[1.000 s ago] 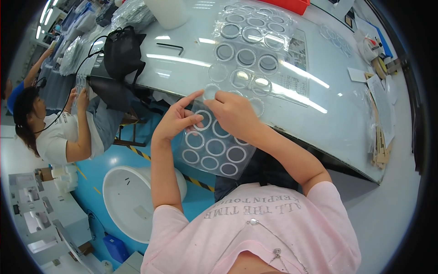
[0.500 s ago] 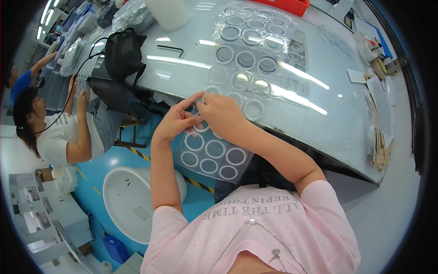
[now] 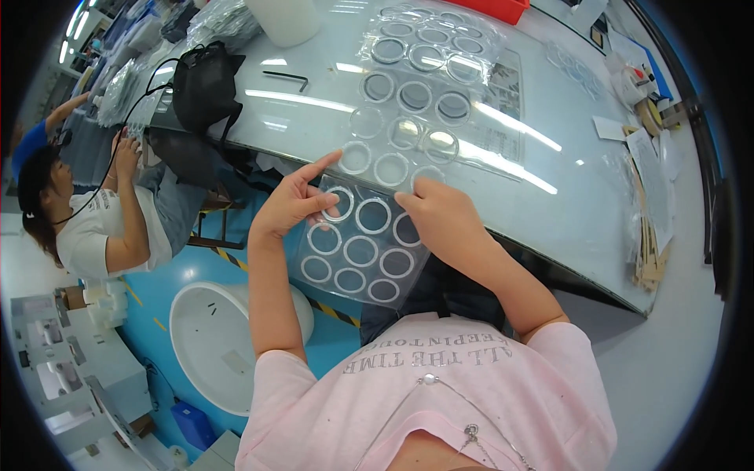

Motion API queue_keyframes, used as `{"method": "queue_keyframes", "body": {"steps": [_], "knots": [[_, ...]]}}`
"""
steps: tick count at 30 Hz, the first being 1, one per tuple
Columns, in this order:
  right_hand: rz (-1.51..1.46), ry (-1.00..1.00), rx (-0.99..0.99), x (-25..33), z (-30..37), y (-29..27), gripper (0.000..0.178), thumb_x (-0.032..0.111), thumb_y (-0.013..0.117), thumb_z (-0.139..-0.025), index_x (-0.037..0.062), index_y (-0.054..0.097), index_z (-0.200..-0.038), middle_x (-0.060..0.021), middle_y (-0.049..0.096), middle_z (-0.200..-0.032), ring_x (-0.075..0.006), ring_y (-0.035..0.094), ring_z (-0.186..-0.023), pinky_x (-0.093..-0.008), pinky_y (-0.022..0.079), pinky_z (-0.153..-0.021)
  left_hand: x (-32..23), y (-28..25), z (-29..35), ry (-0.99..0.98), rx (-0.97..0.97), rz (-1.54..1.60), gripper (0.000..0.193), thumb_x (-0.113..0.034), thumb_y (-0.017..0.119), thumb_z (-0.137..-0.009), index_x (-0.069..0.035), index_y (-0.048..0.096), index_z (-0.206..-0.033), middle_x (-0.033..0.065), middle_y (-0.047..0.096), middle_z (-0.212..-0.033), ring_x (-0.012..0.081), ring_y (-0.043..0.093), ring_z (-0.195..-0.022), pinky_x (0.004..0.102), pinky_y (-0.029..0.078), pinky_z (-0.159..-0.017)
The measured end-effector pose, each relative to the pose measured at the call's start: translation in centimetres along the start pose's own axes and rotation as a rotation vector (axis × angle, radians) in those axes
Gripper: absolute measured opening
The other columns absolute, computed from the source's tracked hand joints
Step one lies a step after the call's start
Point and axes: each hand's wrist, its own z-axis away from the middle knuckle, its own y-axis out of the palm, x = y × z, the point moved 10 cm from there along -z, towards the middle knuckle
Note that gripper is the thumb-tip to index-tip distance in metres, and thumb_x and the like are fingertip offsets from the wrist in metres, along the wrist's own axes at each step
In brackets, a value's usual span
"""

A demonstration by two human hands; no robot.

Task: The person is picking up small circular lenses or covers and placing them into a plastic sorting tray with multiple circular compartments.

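Note:
A clear plastic sheet with several white rings (image 3: 361, 251) in rows hangs over the table's front edge, above my lap. My left hand (image 3: 284, 202) grips its upper left part, thumb on top and some fingers seen through the film underneath, with the index finger stretched toward the table. At the upper right of the sheet my right hand (image 3: 448, 224) is closed in a pinch on its edge, partly covering a ring. More ringed film (image 3: 390, 169) lies just beyond on the table; whether it joins the held sheet I cannot tell.
The glass-topped table (image 3: 550, 228) carries a black hex key (image 3: 287, 76), a black bag (image 3: 206, 90), a white container (image 3: 287, 20) and a red bin (image 3: 495, 8). Tape rolls (image 3: 650, 116) stand far right. A large white tub (image 3: 212, 345) and a seated person (image 3: 118, 212) are at left.
My right hand has moved right, away from my left hand, along the sheet's upper edge. More of the rings now show. The view has shifted slightly.

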Motion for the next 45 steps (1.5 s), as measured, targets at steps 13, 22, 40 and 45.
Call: {"method": "queue_keyframes", "body": {"steps": [13,22,40,45], "knots": [[-0.426,0.407,-0.221,-7.3,10.5,-9.0,0.02,0.003,0.066,-0.08,0.0045,0.06,-0.098,-0.0053,0.066,-0.084,-0.0162,0.051,-0.061,-0.0285,0.041,-0.058,-3.1,0.0,1.9,0.259,-0.093,-0.091,0.075,0.003,0.059,-0.072,0.002,0.039,-0.144,0.0046,0.065,-0.065,0.0072,0.058,-0.054,0.0198,0.046,-0.05],[-1.075,0.255,-0.155,-6.7,9.7,-6.6,0.066,0.03,0.085,-0.072,0.0078,0.056,-0.127,-0.0005,0.068,-0.102,-0.0066,0.039,-0.061,-0.0211,0.038,-0.057,-11.0,11.2,3.1,0.675,0.202,0.039,0.066,0.007,0.06,-0.079,0.007,0.037,-0.142,0.0129,0.068,-0.069,0.0131,0.064,-0.059,0.0206,0.049,-0.055],[-0.879,0.665,-0.383,-25.4,15.3,-17.2,0.025,0.028,0.062,-0.092,0.0047,0.069,-0.1,0.0,0.064,-0.073,-0.0048,0.058,-0.067,-0.02,0.04,-0.055,-8.8,12.1,-0.1,0.693,-0.195,-0.855,0.052,-0.004,0.076,-0.071,-0.002,0.059,-0.12,0.0106,0.064,-0.113,0.0249,0.059,-0.109,0.0371,0.043,-0.095],[-0.592,0.601,-0.518,-31.9,15.8,-19.5,0.032,0.036,0.062,-0.091,0.0055,0.072,-0.096,0.0,0.064,-0.071,-0.0073,0.055,-0.065,-0.0248,0.041,-0.056,-9.0,13.1,-0.4,0.679,-0.132,-0.815,0.042,-0.003,0.073,-0.074,0.001,0.061,-0.114,0.0143,0.065,-0.108,0.0279,0.06,-0.104,0.0375,0.043,-0.096]]}}
